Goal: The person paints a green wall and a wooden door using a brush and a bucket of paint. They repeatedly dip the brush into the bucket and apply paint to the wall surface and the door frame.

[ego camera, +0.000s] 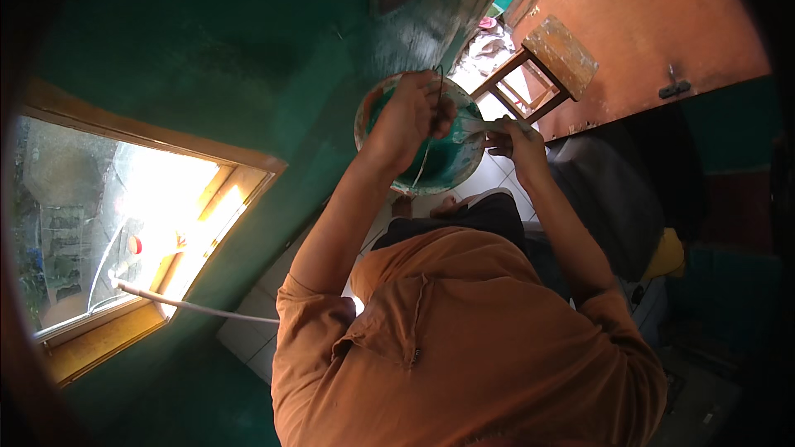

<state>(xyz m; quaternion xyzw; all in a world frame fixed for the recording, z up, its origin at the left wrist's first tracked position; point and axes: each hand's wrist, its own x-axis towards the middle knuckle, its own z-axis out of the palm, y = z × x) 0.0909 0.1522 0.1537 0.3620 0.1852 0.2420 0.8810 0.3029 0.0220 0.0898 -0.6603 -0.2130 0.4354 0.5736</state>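
Note:
A round paint bucket (410,189) with a smeared rim hangs in front of me, its inside coated in green. My left hand (413,115) is closed around the thin wire handle (425,164) that crosses the bucket's mouth. From the right side, my right hand (518,139) grips a flat pale tool (475,126); whether it is a brush or a scraper is hard to tell. Its wide end reaches over the rim into the bucket. How much paint lies inside cannot be made out.
A green wall (217,62) rises close on my left, with a wooden-framed window (155,136) and a pale cable (199,307). Ahead right, a paint-spotted wooden stool (562,56) stands by an orange door-like panel (640,18). A dark covered object (602,192) is at my right.

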